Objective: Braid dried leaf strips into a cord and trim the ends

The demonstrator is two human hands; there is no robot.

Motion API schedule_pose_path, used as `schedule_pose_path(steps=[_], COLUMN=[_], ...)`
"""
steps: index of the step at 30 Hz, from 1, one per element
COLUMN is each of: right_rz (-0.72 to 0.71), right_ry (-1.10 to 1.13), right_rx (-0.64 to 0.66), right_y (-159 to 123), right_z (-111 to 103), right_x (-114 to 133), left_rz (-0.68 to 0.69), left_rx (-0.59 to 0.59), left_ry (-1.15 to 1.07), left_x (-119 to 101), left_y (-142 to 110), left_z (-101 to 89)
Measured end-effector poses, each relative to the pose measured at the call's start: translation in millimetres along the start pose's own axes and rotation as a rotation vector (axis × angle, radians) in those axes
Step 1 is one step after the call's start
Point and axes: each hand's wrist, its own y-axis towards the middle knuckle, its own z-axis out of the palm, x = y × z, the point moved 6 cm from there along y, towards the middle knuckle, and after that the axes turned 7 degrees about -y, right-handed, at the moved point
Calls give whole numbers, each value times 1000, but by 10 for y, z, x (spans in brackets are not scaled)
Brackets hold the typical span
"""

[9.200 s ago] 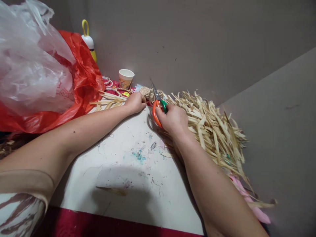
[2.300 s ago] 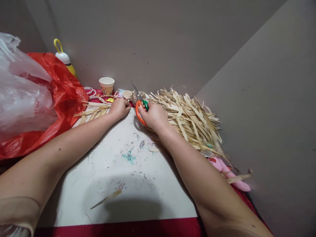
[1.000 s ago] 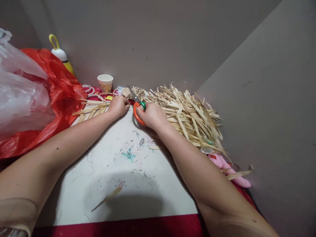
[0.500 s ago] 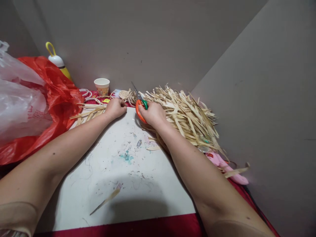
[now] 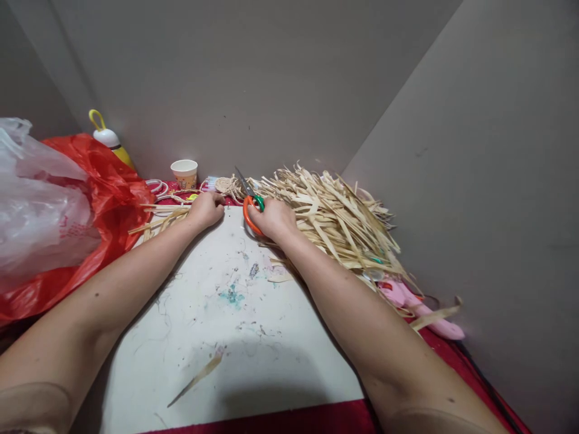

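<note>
Straw strips (image 5: 335,220) crowd right hand (image 5: 275,218) (scissors (image 5: 250,202) gripped).

Orange-and-green scissors (image 5: 251,205), tan strips (image 5: 335,217) (red bag (image 5: 113,193) nearby).

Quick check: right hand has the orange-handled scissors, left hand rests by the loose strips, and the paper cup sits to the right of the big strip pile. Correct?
Not quite. In the head view the paper cup stands left of the big strip pile, near the red bag. The rest holds: the right hand holds the orange-handled scissors, and the left hand rests by the loose strips.
</note>
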Motion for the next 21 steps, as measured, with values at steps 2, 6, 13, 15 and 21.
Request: schedule_pose_path(steps=[2, 6, 13, 15, 21], right_rz=[-1, -5, 0, 2, -9], right_ry=[2, -1, 5, 4, 5], right_rx=[6, 4, -6, -8, -12], right_y=[4, 3, 15, 27, 24], right_z=[11, 17, 40, 57, 57], right_x=[-4, -12, -25, -31, -19], left_rz=[6, 11, -25, -32, -29], left_rx=[7, 10, 5, 23, 27], left_ry=[18, -6, -208, -256, -284], left_x=[7, 17, -1, 1, 16], left_y=[4, -5, -16, -7, 11], left_z=[4, 9, 15, 37, 65])
